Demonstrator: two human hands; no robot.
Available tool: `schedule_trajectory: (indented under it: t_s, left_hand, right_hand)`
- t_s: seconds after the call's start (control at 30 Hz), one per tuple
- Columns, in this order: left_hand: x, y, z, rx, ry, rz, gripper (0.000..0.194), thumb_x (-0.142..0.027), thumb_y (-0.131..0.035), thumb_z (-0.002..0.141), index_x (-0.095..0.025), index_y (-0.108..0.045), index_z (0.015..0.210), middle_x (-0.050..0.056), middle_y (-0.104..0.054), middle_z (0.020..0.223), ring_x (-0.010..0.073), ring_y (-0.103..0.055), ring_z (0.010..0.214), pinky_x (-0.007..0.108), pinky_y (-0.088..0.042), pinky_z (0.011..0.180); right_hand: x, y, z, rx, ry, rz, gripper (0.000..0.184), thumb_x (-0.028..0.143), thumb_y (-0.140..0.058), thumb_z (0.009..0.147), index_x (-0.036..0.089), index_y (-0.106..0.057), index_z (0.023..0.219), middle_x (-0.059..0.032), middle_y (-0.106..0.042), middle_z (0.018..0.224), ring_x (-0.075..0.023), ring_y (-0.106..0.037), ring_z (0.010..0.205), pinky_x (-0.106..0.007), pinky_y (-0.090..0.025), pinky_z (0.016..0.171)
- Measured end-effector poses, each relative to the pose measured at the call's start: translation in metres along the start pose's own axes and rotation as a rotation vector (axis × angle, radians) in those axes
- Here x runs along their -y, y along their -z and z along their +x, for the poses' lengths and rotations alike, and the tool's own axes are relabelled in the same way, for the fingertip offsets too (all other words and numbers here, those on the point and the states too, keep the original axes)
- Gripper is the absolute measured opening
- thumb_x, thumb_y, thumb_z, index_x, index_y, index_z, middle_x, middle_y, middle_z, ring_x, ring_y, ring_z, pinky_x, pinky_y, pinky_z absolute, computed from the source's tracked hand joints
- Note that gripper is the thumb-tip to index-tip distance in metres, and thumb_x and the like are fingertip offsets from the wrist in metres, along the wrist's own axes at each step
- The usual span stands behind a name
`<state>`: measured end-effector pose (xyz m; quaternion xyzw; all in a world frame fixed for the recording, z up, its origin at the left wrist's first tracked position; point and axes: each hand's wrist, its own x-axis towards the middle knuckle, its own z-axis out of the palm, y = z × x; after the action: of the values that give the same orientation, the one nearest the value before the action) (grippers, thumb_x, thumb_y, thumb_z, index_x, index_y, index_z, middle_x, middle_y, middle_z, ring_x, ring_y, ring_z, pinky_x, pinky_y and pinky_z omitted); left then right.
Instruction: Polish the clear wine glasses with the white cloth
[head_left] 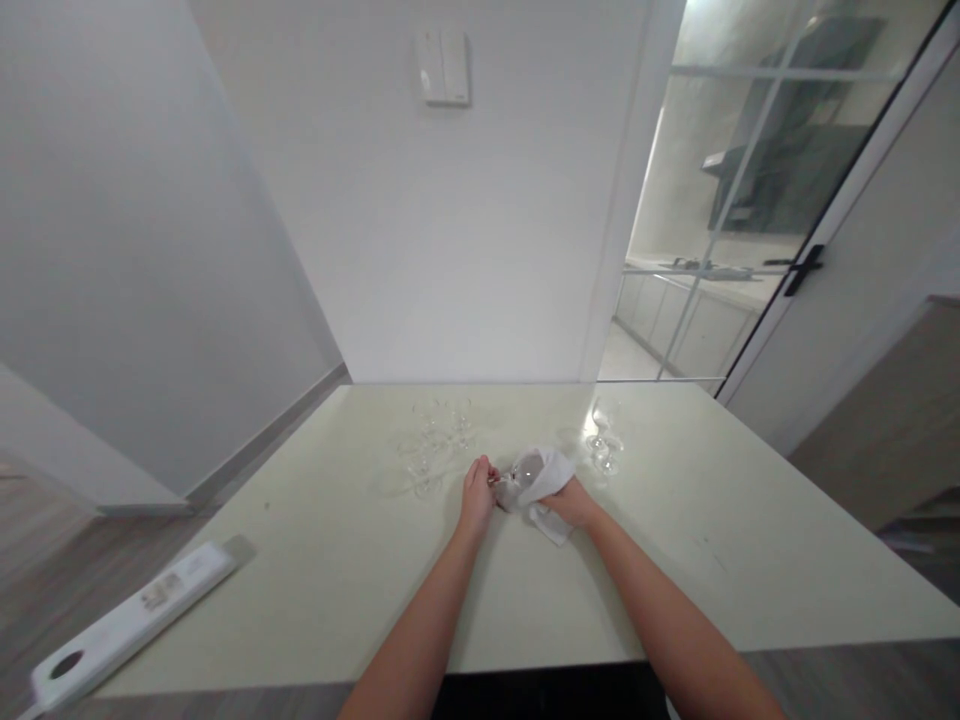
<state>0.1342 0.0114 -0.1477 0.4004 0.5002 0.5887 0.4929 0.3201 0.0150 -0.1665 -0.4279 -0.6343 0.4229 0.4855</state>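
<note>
The left hand (478, 488) is closed, its fingers pinching the narrow end of a clear glass (511, 484). The right hand (571, 502) grips a white cloth (552, 482), its fingers bent around it; the cloth lies against the glass's wide end, and a loose corner hangs toward the worktop (360, 590). The glass is tilted on its side between the two hands, above the middle of the worktop.

Taking that held glass as the landmark, a group of clear glasses (439, 430) stands beyond it and to its left; they are too faint to count. A smaller group of clear glasses (602, 440) stands beyond it and to its right, near a bright reflection on the worktop. Far to its left, a white power strip (131, 625) lies over the worktop's near left corner. Beyond it, past the worktop's far edge, are a wall (480, 240) with a white switch (444, 68) and, to the right, a glass-paned door (720, 200) with a black handle (804, 268).
</note>
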Motion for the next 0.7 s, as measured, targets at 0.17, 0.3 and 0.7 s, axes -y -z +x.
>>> schedule_trajectory:
  t_s: [0.17, 0.3, 0.7]
  left_hand:
    - [-0.006, 0.004, 0.002, -0.035, 0.136, -0.209, 0.048, -0.067, -0.051, 0.078, -0.021, -0.040, 0.072, -0.006, -0.048, 0.063, 0.0026, -0.026, 0.035, 0.018, -0.017, 0.037]
    - [-0.007, 0.005, 0.004, -0.096, 0.148, -0.300, 0.045, -0.064, -0.052, 0.079, -0.021, -0.037, 0.072, -0.007, -0.045, 0.061, 0.0028, -0.026, 0.034, 0.018, -0.018, 0.036]
    - [0.002, 0.001, 0.002, -0.115, -0.197, 0.175, 0.048, -0.066, -0.041, 0.089, -0.022, -0.049, 0.071, -0.002, -0.050, 0.061, 0.0142, -0.049, 0.055, 0.027, -0.038, 0.053]
  right_hand:
    - [-0.009, 0.001, 0.003, -0.096, -0.027, 0.062, 0.032, 0.044, -0.073, 0.070, 0.026, -0.073, 0.096, -0.0070, -0.074, 0.110, -0.0320, -0.059, 0.122, -0.056, -0.031, 0.116]
    - [-0.006, -0.001, 0.003, -0.175, -0.194, 0.263, 0.051, 0.069, -0.055, 0.076, 0.024, -0.070, 0.096, -0.0094, -0.075, 0.104, -0.0310, -0.062, 0.118, -0.050, -0.046, 0.106]
    - [-0.003, 0.005, -0.002, 0.048, -0.226, 0.307, 0.070, 0.083, -0.053, 0.067, 0.023, -0.069, 0.100, -0.0088, -0.076, 0.099, -0.0317, -0.063, 0.117, -0.047, -0.053, 0.097]
